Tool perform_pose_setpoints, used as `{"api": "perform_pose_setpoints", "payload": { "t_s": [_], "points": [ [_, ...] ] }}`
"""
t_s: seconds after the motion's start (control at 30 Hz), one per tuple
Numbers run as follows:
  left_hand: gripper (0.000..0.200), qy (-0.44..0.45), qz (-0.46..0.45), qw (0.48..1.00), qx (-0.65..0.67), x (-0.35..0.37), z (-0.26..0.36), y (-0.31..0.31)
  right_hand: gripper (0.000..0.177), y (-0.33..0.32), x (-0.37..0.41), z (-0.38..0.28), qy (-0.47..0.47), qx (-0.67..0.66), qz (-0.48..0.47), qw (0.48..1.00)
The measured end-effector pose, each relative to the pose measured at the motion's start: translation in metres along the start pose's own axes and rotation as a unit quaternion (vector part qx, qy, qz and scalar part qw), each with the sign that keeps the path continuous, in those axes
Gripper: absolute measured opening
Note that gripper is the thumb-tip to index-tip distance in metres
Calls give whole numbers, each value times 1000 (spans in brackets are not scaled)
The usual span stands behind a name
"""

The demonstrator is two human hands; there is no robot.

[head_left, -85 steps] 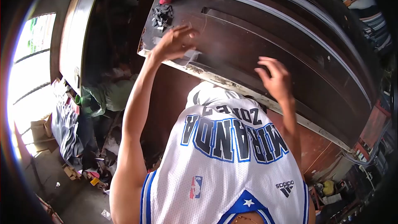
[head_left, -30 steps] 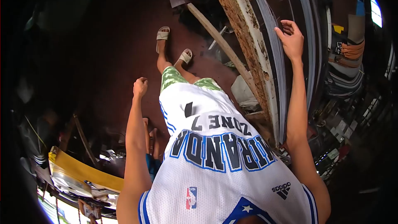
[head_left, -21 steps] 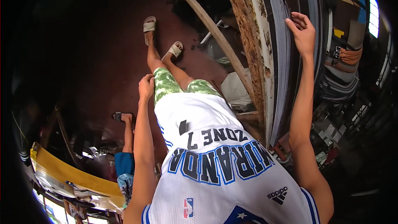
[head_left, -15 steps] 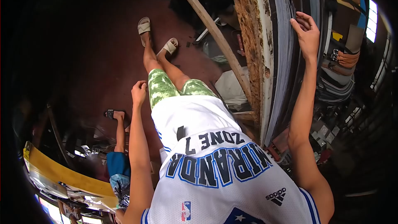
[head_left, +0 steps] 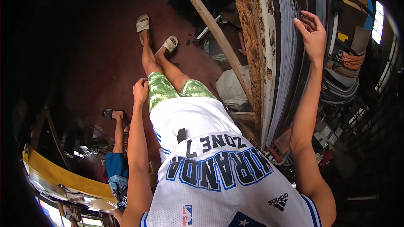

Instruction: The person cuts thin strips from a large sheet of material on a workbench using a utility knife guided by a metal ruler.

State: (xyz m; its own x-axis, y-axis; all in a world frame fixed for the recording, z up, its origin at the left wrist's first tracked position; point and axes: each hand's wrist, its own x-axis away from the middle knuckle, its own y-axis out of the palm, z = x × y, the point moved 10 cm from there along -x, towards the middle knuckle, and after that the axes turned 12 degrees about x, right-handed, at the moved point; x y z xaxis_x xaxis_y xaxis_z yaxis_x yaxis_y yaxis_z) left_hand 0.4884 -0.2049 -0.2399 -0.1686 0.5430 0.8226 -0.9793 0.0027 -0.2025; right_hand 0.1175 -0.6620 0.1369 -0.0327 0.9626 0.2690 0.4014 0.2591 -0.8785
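Go softly by gray strips [head_left: 286,59] with half-open, empty right hand [head_left: 314,40]. Rest curled left hand [head_left: 140,92] near shorts [head_left: 162,89]; can't see inside.

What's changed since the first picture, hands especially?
The left hand has moved from above the table to beside the green shorts. The right hand has moved to the grey strips; contact unclear. The table now lies at the view's right; a person in blue shorts has appeared at left. Neither hand visibly holds anything, as before.

I lose the grey strips [head_left: 288,29] past the top edge, and the left arm [head_left: 139,159] partly hides another person [head_left: 116,166].
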Motion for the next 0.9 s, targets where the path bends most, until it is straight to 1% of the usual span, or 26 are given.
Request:
{"api": "perform_pose_setpoints", "payload": {
  "t_s": [0.07, 0.17, 0.27, 0.37, 0.47, 0.63, 0.9],
  "points": [
    [28, 6, -7, 1000, -5, -1, 15, -2, 39, -2, 2, -8, -13, 74, 25, 997],
    [28, 0, -6, 1000, -3, -4, 18, -2, 41, -1, 3, -9, -20, 85, 41, 995],
    [28, -6, -6, 1000, 6, -3, 12, -3, 40, -2, 3, -7, -7, 57, 49, 997],
    [27, -2, -3, 1000, 28, -3, 4, -2, 38, -2, 1, -1, -3, 61, 58, 996],
    [28, -6, 5, 1000, 28, 1, 7, -2, 36, -2, 2, -2, 12, 73, 68, 995],
    [29, 6, 1, 999, 36, -2, 10, -1, 36, -4, 5, -2, 12, 54, 71, 996],
    [28, 9, -4, 1000, 6, -6, 12, 0, 35, -4, 7, -1, 8, 45, 73, 996]
  ]
}}
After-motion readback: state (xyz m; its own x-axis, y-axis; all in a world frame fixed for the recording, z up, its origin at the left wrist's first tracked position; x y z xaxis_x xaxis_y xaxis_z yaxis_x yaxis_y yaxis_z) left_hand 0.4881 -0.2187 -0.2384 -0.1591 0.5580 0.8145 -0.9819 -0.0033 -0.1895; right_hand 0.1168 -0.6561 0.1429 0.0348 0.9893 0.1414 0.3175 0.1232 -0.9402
